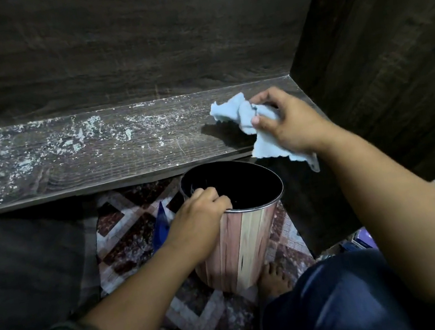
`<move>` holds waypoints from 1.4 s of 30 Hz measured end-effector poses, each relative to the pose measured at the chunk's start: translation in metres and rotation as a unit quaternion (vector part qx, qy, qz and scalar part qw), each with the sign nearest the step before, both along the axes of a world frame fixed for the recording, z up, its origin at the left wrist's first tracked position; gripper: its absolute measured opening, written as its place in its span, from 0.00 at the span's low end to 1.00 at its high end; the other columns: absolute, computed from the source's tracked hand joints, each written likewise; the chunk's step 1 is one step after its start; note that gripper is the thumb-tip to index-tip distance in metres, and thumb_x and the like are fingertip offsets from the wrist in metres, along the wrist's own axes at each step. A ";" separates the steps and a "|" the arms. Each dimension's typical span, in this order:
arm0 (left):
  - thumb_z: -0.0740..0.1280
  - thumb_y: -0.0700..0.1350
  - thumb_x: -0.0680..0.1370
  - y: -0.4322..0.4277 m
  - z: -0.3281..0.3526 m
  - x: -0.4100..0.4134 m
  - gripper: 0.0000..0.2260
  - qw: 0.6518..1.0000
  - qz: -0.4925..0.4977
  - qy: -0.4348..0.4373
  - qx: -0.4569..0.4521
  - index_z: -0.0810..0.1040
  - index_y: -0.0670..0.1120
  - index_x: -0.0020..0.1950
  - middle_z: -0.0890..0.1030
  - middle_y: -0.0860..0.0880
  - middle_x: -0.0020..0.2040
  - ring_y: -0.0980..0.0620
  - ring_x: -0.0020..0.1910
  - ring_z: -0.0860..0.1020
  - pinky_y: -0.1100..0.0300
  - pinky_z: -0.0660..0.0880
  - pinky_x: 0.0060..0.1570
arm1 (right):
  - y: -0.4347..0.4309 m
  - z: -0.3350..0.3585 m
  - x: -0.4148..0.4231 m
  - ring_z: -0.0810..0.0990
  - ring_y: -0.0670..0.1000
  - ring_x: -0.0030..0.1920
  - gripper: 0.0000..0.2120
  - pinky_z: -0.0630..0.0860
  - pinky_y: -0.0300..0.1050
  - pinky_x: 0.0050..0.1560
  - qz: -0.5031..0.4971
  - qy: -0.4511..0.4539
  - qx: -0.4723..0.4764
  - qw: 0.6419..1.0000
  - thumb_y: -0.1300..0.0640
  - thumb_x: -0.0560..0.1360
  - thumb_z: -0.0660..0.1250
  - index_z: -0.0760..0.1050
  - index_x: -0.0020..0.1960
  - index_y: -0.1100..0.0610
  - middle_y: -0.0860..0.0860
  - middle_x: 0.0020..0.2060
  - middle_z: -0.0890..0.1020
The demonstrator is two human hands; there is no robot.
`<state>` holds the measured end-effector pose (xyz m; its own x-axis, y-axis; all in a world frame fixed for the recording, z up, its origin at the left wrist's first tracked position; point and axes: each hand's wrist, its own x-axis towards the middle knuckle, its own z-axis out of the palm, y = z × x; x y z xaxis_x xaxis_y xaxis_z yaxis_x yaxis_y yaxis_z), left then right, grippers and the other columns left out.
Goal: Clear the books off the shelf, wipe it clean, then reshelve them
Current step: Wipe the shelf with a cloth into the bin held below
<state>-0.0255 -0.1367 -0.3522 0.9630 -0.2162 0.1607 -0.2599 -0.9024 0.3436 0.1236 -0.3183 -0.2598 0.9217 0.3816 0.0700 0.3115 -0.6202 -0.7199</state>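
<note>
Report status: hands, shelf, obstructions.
Right hand grips cloth at right end of shelf. Left hand grips bin rim. Shelf cleared; white debris left and middle.

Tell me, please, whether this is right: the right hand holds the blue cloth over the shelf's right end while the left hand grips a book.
The left hand grips the bin by its rim, not a book, as the head view shows; the right hand does hold the blue cloth over the shelf.

Fingertips of the left hand (205, 218) are hidden inside the bin (248, 241), too dark within
</note>
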 end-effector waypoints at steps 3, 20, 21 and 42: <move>0.70 0.29 0.65 0.001 -0.002 0.001 0.12 1.000 -0.002 -0.009 -0.006 0.77 0.44 0.42 0.72 0.48 0.39 0.47 0.40 0.72 0.51 0.75 0.33 | 0.011 -0.022 -0.010 0.76 0.53 0.59 0.16 0.71 0.44 0.58 0.006 -0.046 -0.098 0.994 0.51 0.78 0.66 0.73 0.64 0.47 0.53 0.60 0.77; 0.67 0.31 0.69 0.002 -0.002 0.004 0.13 1.000 0.005 0.005 0.016 0.77 0.46 0.48 0.73 0.49 0.43 0.47 0.46 0.72 0.48 0.76 0.41 | 0.002 -0.042 -0.011 0.75 0.56 0.60 0.17 0.71 0.49 0.60 -0.046 -0.131 -0.083 0.987 0.51 0.78 0.65 0.74 0.66 0.49 0.53 0.61 0.75; 0.67 0.32 0.70 0.002 -0.002 0.004 0.13 1.000 0.006 0.010 0.020 0.77 0.47 0.49 0.72 0.49 0.44 0.47 0.47 0.71 0.48 0.76 0.42 | 0.002 -0.044 -0.009 0.74 0.56 0.60 0.17 0.70 0.48 0.60 -0.050 -0.139 -0.086 0.985 0.51 0.78 0.65 0.74 0.67 0.49 0.53 0.62 0.74; 0.67 0.34 0.72 -0.008 0.005 0.016 0.14 0.999 0.016 0.028 0.024 0.77 0.50 0.52 0.71 0.52 0.46 0.50 0.51 0.70 0.52 0.75 0.45 | -0.047 -0.039 0.076 0.59 0.61 0.73 0.29 0.59 0.57 0.71 -0.190 -0.085 -0.246 0.947 0.44 0.76 0.60 0.61 0.76 0.49 0.57 0.75 0.61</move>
<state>-0.0097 -0.1451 -0.3475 0.9769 -0.1906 0.0966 -0.2116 -0.9260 0.3126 0.1992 -0.3650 -0.2989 0.9902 0.0508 0.1299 0.0850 -0.9581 -0.2735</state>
